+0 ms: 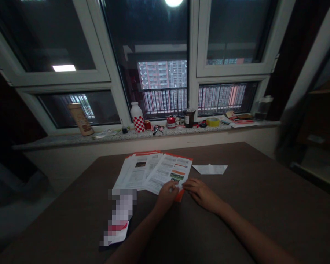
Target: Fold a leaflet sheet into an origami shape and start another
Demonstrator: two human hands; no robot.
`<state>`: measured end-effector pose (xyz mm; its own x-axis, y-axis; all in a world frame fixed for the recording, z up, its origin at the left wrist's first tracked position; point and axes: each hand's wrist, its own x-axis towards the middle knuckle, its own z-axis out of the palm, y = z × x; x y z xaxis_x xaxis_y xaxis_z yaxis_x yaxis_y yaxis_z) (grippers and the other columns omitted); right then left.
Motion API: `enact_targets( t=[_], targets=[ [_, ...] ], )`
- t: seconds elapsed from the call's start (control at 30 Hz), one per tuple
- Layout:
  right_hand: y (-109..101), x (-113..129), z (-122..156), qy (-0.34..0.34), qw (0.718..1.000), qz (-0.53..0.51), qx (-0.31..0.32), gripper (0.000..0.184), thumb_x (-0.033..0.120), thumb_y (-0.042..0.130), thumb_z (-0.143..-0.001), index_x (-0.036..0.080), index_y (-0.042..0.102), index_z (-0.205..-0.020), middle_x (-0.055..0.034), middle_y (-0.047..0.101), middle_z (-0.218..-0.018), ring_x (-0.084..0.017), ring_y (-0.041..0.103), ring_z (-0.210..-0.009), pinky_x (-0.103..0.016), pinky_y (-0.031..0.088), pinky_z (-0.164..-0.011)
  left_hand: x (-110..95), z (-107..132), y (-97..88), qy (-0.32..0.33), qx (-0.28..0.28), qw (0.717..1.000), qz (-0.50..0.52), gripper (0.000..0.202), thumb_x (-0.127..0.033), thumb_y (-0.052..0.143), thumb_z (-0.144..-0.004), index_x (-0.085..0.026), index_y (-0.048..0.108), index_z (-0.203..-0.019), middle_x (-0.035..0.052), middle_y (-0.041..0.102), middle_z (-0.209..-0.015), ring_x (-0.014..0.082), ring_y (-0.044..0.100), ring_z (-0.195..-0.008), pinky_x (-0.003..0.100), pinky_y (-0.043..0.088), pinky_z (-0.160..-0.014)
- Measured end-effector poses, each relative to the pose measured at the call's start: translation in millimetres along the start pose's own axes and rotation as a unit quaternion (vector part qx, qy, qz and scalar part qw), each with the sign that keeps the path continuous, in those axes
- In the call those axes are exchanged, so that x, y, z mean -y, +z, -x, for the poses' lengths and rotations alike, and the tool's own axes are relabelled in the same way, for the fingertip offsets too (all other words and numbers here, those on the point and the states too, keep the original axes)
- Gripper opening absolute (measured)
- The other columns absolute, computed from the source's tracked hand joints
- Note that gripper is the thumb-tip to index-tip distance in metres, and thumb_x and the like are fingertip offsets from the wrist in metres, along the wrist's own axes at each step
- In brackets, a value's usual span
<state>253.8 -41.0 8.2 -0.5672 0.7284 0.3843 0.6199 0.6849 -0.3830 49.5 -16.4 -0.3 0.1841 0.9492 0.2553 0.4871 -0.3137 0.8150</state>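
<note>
Low on the printed sheet (167, 168), my left hand (168, 194) is closed in a pinch, thumb and forefinger at its lower edge. My right hand (202, 192) comes in from the other side, its fingers bent together and the tips pinching the sheet's lower right corner. An orange patch shows beneath that corner, between the hands. More printed sheets (139, 170) lie fanned out under and left of this one. Beyond my right hand rests a folded white paper boat (210, 169), touched by neither hand.
A flat phone-like object (118, 223), its face blurred out, lies left of my left forearm on the dark table (79, 220). The windowsill behind holds a checkered bottle (138, 119), a tan tumbler (81, 119), a dark cup (189, 118) and yellow tape (212, 122).
</note>
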Motion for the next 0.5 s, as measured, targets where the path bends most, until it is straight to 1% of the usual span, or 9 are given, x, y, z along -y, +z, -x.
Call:
enact_targets(
  t=[0.1,0.2,0.27,0.33,0.4,0.47,0.5],
  targets=[
    [3.3,-4.9,1.2,0.001,1.000,-0.022,-0.014,0.039,0.010,0.047,-0.087,0.026,0.062,-0.119,-0.0051,0.061,-0.124,-0.021,0.049,-0.120,-0.042,0.038,-0.105,-3.9,0.5,-0.4,0.005,0.000,1.000,0.001,0.014,-0.022,0.051,-0.079,-0.021,0.064,-0.074,0.0040,0.071,-0.102,0.0201,0.062,-0.103,0.032,0.045,-0.093],
    [4.5,-6.8,2.5,0.014,0.997,-0.063,-0.032,0.035,0.010,0.046,-0.087,0.023,0.065,-0.113,-0.0070,0.061,-0.121,-0.020,0.053,-0.117,-0.038,0.041,-0.103,-6.0,0.9,-3.5,0.024,0.002,1.000,-0.010,0.024,-0.032,0.048,-0.085,-0.021,0.068,-0.084,0.0043,0.071,-0.100,0.0210,0.062,-0.102,0.033,0.044,-0.094],
    [3.7,-8.3,3.6,0.032,0.994,-0.098,-0.036,0.032,0.010,0.045,-0.088,0.022,0.066,-0.109,-0.0072,0.062,-0.119,-0.020,0.056,-0.113,-0.036,0.044,-0.100,-3.8,1.4,-6.9,0.052,0.006,0.998,-0.047,0.027,-0.038,0.048,-0.087,-0.021,0.069,-0.088,0.0050,0.071,-0.101,0.0224,0.061,-0.105,0.035,0.043,-0.097],
    [2.3,-11.7,4.7,0.050,0.990,-0.128,-0.042,0.030,0.013,0.044,-0.089,0.022,0.067,-0.105,-0.0072,0.063,-0.116,-0.019,0.058,-0.109,-0.035,0.046,-0.097,1.1,2.4,-11.1,0.072,0.019,0.991,-0.109,0.026,-0.041,0.054,-0.085,-0.023,0.070,-0.096,0.0058,0.070,-0.109,0.0251,0.056,-0.115,0.040,0.036,-0.104],
    [1.2,-17.3,5.6,0.069,0.985,-0.139,-0.069,0.026,0.016,0.044,-0.090,0.020,0.068,-0.101,-0.0079,0.064,-0.111,-0.020,0.060,-0.106,-0.035,0.047,-0.095,6.5,3.5,-15.9,0.056,0.051,0.982,-0.171,0.030,-0.045,0.059,-0.083,-0.026,0.068,-0.105,0.0053,0.065,-0.121,0.0281,0.048,-0.125,0.049,0.025,-0.110],
    [0.8,-24.3,6.4,0.088,0.981,-0.143,-0.095,0.024,0.020,0.045,-0.091,0.019,0.068,-0.100,-0.0085,0.064,-0.108,-0.021,0.060,-0.104,-0.036,0.047,-0.094,9.6,4.3,-21.0,0.048,0.114,0.968,-0.217,0.040,-0.047,0.062,-0.082,-0.029,0.063,-0.117,0.0054,0.057,-0.133,0.0299,0.040,-0.132,0.057,0.014,-0.112],
    [0.9,-27.8,6.7,0.095,0.980,-0.142,-0.099,0.024,0.021,0.045,-0.091,0.019,0.068,-0.099,-0.0087,0.064,-0.107,-0.021,0.060,-0.103,-0.036,0.048,-0.094,9.9,4.4,-23.4,0.050,0.143,0.960,-0.234,0.045,-0.047,0.061,-0.083,-0.029,0.058,-0.124,0.0055,0.054,-0.137,0.0297,0.039,-0.134,0.059,0.012,-0.112]
  ],
)
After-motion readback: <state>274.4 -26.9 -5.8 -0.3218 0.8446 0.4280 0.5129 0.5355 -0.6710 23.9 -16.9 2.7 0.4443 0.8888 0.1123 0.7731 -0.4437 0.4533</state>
